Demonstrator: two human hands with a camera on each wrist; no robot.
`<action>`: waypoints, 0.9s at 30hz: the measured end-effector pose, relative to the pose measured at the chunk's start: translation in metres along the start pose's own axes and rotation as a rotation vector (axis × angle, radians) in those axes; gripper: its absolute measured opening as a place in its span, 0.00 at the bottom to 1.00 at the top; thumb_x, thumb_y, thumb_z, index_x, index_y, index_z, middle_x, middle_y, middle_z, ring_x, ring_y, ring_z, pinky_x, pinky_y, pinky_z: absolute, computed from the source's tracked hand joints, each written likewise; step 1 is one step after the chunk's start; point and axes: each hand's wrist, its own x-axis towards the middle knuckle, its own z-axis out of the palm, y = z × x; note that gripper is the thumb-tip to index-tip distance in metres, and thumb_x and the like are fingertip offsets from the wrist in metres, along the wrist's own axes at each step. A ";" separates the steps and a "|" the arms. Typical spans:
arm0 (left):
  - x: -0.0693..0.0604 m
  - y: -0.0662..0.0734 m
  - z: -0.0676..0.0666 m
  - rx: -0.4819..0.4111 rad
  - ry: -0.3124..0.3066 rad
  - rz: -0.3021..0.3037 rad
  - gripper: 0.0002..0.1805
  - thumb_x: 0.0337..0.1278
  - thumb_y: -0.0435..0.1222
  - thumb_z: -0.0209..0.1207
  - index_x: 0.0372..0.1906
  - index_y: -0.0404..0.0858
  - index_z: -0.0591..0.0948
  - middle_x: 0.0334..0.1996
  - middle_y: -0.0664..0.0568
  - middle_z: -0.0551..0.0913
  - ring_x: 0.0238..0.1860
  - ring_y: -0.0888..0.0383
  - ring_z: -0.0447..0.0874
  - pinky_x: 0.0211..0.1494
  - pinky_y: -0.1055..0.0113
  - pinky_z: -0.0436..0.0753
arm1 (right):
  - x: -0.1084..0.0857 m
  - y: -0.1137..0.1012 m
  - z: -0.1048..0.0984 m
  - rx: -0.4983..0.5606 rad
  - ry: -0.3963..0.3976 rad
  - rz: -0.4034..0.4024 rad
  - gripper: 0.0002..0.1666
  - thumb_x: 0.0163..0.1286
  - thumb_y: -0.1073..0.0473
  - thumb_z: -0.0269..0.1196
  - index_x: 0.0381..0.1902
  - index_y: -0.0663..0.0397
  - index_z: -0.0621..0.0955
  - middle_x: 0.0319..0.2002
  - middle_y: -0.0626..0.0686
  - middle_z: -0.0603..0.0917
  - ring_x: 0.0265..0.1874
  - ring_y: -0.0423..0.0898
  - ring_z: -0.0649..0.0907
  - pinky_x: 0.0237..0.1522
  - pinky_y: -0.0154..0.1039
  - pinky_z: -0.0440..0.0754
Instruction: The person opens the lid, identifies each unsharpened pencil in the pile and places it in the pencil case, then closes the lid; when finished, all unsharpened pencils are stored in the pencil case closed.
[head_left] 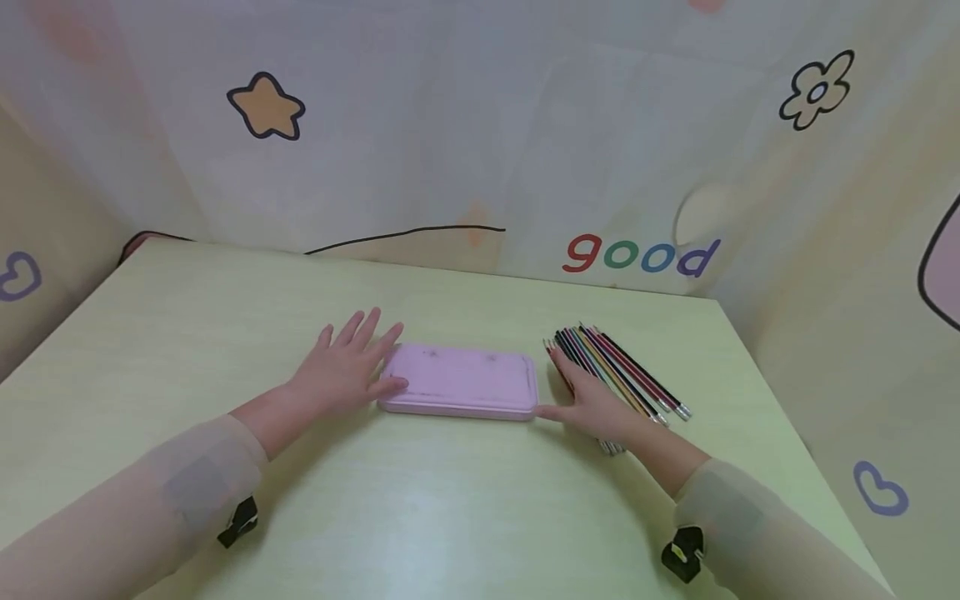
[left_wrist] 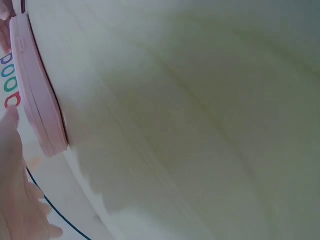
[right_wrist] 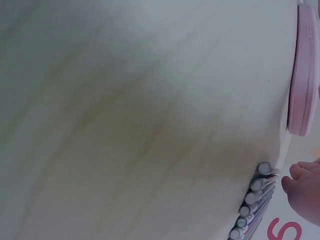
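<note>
A closed pink pencil case (head_left: 461, 379) lies flat on the table between my two hands. My left hand (head_left: 348, 362) is at its left end, fingers spread and straight, with the thumb over the case's edge. Close to the right end is my right hand (head_left: 596, 404), fingers extended above a bundle of pencils (head_left: 630, 371). Its thumb points at the case's corner; whether it touches is hard to tell. In the left wrist view the case (left_wrist: 40, 90) stands beside the left hand (left_wrist: 15, 185). The right wrist view has pencil ends (right_wrist: 250, 197) below the right hand (right_wrist: 305, 192).
The pale green table (head_left: 450, 517) ends at a printed cloth (head_left: 465, 125) with a star and the word "good". More cloth (head_left: 885, 400) hangs along the right side. Each sleeve carries a small black device (head_left: 682, 554) at the wrist.
</note>
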 end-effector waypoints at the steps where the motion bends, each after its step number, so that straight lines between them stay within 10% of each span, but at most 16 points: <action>1: 0.000 0.001 0.001 -0.020 0.000 0.014 0.45 0.60 0.64 0.42 0.74 0.45 0.46 0.73 0.39 0.40 0.71 0.39 0.37 0.65 0.36 0.45 | 0.001 -0.001 0.000 0.016 0.010 0.000 0.59 0.57 0.41 0.66 0.73 0.62 0.47 0.71 0.61 0.52 0.69 0.58 0.55 0.65 0.54 0.55; 13: 0.017 0.027 0.020 -0.027 0.011 0.251 0.48 0.54 0.64 0.51 0.74 0.48 0.49 0.73 0.44 0.44 0.72 0.45 0.37 0.67 0.41 0.44 | 0.011 -0.013 0.018 0.151 -0.058 0.118 0.69 0.49 0.45 0.72 0.73 0.61 0.40 0.72 0.58 0.50 0.70 0.52 0.51 0.67 0.49 0.50; 27: 0.026 0.040 0.027 0.028 -0.002 0.239 0.45 0.56 0.63 0.47 0.74 0.47 0.51 0.73 0.43 0.48 0.72 0.44 0.41 0.67 0.41 0.45 | 0.016 -0.006 0.030 0.170 -0.013 0.077 0.68 0.51 0.52 0.73 0.73 0.61 0.38 0.72 0.62 0.51 0.70 0.54 0.51 0.68 0.50 0.47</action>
